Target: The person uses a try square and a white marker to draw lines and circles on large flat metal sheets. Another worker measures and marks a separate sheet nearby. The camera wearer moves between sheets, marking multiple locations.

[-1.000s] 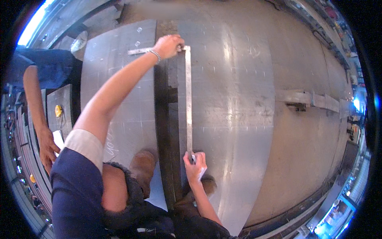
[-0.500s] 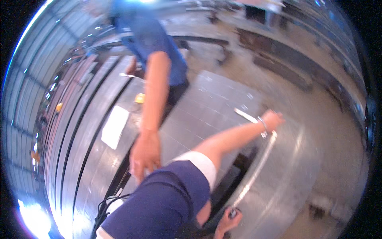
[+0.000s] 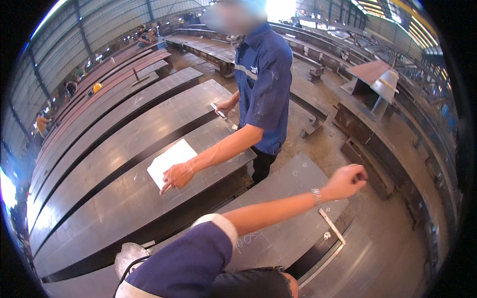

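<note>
My left arm, in a navy sleeve with a pale cuff and a metal watch band at the wrist, reaches across to the right. My left hand (image 3: 346,182) hangs above the grey steel plate's far right edge, its fingers curled with nothing visible in them. Below it, an L-shaped metal square (image 3: 332,226) lies over the plate (image 3: 278,198), apart from the hand. Chalk marks show on the plate. My right hand is not in view. To the left, a co-worker's hand (image 3: 178,177) points down beside a white paper sheet (image 3: 174,154); their other hand (image 3: 227,105) holds a white stick-like tool.
The co-worker (image 3: 268,79) in a blue shirt stands beyond the plates. Long steel beams (image 3: 134,144) run along the left, with dark gaps between them. Rusty beams (image 3: 367,134) lie on the right. A yellow helmet (image 3: 97,88) sits on the beams.
The view has tilted up. My left hand has lifted away from the square's corner. My right hand, earlier holding a small dark object by the square, has left view. The co-worker's hand has moved to the paper.
</note>
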The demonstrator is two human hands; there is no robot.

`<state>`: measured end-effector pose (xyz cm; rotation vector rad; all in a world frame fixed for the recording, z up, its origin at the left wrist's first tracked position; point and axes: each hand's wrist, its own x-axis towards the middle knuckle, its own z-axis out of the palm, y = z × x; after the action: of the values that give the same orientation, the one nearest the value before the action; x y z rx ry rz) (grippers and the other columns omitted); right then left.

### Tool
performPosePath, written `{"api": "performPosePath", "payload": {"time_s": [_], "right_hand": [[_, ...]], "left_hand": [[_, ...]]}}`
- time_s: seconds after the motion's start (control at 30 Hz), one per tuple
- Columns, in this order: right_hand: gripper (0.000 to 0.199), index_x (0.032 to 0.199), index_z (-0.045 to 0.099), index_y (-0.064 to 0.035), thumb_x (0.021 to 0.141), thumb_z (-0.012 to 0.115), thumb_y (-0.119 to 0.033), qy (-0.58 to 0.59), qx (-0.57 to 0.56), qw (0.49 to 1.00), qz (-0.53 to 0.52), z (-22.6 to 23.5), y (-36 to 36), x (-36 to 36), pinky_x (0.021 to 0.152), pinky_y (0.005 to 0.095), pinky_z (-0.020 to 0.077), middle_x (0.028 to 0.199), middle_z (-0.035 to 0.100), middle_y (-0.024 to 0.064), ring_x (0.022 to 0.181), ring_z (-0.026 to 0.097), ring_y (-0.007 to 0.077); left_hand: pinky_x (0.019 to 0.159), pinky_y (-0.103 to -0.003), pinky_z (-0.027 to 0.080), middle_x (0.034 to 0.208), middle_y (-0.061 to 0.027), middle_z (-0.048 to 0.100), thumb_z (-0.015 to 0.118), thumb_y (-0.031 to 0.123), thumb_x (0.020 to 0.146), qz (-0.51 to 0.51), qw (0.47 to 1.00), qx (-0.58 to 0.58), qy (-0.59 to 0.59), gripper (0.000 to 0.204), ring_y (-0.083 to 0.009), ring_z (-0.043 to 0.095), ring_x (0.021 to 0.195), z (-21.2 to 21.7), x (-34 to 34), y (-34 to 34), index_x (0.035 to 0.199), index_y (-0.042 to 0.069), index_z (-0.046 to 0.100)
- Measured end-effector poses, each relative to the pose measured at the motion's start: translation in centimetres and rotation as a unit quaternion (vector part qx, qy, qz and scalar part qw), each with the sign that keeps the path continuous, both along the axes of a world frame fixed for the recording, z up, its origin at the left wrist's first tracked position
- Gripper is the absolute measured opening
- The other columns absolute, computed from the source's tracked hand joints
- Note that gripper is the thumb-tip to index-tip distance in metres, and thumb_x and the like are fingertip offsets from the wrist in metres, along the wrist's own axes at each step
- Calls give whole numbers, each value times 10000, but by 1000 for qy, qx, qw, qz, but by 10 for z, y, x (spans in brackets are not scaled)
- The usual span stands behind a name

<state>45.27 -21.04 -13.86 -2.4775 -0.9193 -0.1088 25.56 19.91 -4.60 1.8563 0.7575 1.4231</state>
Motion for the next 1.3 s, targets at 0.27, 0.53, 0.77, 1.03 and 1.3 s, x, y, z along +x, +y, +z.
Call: {"api": "performPosePath", "payload": {"time_s": [0.27, 0.53, 0.77, 1.03, 1.3], "right_hand": [[279, 960, 685, -2, 953, 619, -273, -66, 125, 988, 63, -16, 50, 65, 714, 424, 511, 856, 681, 201, 784, 642, 361], [291, 1035, 686, 7, 946, 614, -261, -24, 26, 973, 227, -6, 118, 73, 794, 432, 515, 944, 690, 221, 880, 650, 380], [387, 1127, 666, 11, 928, 618, -318, -22, -125, 921, 368, 1, 179, 83, 895, 442, 494, 1103, 676, 240, 1045, 637, 384], [297, 1122, 614, 7, 981, 528, -240, 35, -259, 875, 408, -28, 239, 9, 817, 369, 501, 1085, 650, 190, 982, 636, 237], [295, 1089, 674, -17, 893, 646, -236, 60, -230, 815, 528, -61, 194, -117, 806, 431, 523, 987, 692, 229, 939, 663, 398]], "left_hand": [[674, -291, 530, 869, -81, 703, 687, 193, 911, 277, 938, -209, 5, 188, -126, 669, 725, -90, -243, -172, 1004, 36, 640], [644, -350, 538, 775, -102, 703, 719, 213, 862, 636, 694, -316, 118, 174, -228, 677, 682, -214, -401, -371, 881, 56, 645], [659, -403, 496, 738, -98, 656, 680, 224, 873, 705, 588, -374, 131, 193, -268, 648, 696, -259, -432, -425, 825, 57, 595], [674, -458, 480, 808, -117, 648, 611, 279, 930, 691, 582, -387, 183, 230, -357, 626, 766, -300, -438, -410, 848, 69, 567], [668, -502, 480, 837, -178, 645, 566, 271, 941, 697, 543, -408, 230, 258, -409, 616, 784, -298, -431, -398, 820, 44, 546]]}}
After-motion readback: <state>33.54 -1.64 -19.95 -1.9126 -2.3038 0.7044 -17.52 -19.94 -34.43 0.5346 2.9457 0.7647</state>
